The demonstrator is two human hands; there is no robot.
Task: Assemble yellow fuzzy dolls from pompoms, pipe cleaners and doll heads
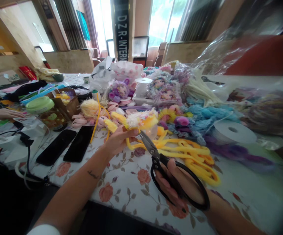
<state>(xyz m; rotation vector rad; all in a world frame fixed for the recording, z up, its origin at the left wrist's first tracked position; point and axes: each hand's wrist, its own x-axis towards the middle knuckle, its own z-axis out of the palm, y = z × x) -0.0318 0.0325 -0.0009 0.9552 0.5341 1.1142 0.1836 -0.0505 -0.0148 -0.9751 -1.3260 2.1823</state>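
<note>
My left hand is closed on a fluffy yellow and white craft piece, made of plush yarn with pale speckled trim. In my right hand are black-handled scissors, with fingers and thumb through the loops. The scissor blades point up and left, their tips by my left fingertips at the underside of the piece. Whether the blades touch it I cannot tell. Loose lengths of thick yellow plush cord lie coiled on the floral tablecloth, just beyond the scissors.
Two black phones lie to the left, near a green-lidded jar and white power strips with cables. Doll heads, a white ribbon spool and blue tulle crowd the back and right. Another person's hand shows far left.
</note>
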